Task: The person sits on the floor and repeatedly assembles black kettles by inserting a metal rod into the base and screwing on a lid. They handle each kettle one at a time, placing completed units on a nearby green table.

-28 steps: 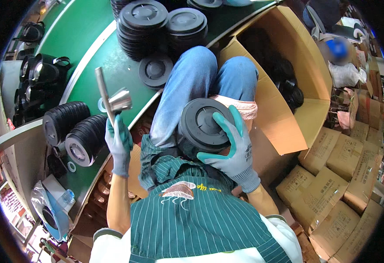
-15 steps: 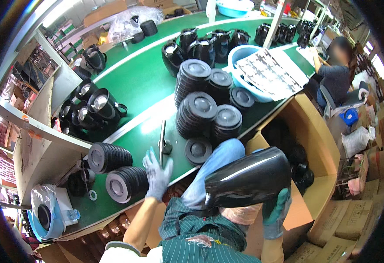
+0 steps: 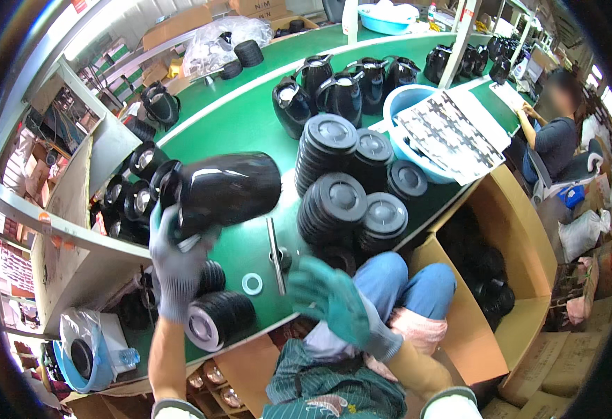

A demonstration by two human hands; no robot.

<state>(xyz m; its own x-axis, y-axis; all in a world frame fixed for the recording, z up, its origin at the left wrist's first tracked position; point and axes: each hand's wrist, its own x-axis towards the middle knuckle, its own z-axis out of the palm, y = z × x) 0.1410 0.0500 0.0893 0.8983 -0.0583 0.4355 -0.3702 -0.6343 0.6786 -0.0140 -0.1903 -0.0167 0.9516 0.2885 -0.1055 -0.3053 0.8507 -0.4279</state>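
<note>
A glossy black jug [image 3: 232,187] lies on its side in the air above the green table, its rounded base to the right. My left hand [image 3: 174,262], in a grey glove, grips it at the handle end; some of its fingers are hidden or blurred. My right hand [image 3: 337,304], in a green-palmed glove, is smeared by motion over my lap at the table edge. Its fingers look stretched out, with nothing in them. Just beyond its fingertips a metal rod [image 3: 275,255] stands on the table. A pale ring [image 3: 252,283] lies between the rod and a stack of black discs [image 3: 225,318].
Tall stacks of black lids [image 3: 330,202] stand right of the rod. Black jugs [image 3: 138,188] crowd the left, and several more [image 3: 341,94] stand farther back. A light blue basin [image 3: 396,112] carries a patterned sheet. An open cardboard box [image 3: 529,279] sits at my right; a person [image 3: 554,133] works beyond.
The jug has passed from my right hand to my left and moved leftward over the table. My right hand has swung in toward the rod. The pale ring now lies right of the disc stacks.
</note>
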